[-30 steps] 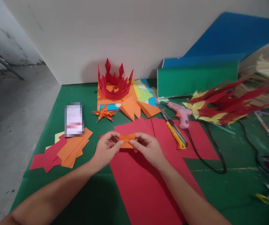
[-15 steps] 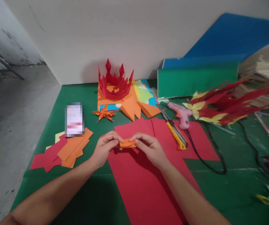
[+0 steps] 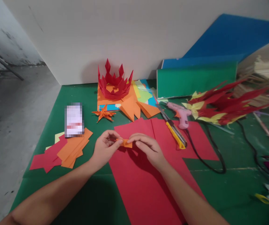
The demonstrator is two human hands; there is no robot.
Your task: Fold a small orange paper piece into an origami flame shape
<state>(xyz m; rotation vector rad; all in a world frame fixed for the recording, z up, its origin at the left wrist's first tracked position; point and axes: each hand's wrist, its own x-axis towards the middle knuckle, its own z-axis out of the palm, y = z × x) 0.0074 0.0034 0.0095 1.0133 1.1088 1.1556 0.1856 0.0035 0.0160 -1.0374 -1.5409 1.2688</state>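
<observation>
**Both hands pinching small orange fold**

Left hand [image 3: 105, 148] and right hand [image 3: 146, 148] fingertips are closed on a small folded orange paper piece [image 3: 125, 142]. It lies between them, long axis 9-to-3, above the large red paper sheet [image 3: 143, 187]. Left hand grips closer. Yellow-handled utility knife [image 3: 174, 130] sits at 2 o'clock.

Both my bare forearms reach forward from the lower corners and converge at the middle. My left hand [image 3: 105, 149] curls, thumb and forefinger pinched tight. My right hand [image 3: 147, 149] faces it palm down, fingertips [image 3: 132, 139] nearly touching the left's, its grip closed too.
</observation>
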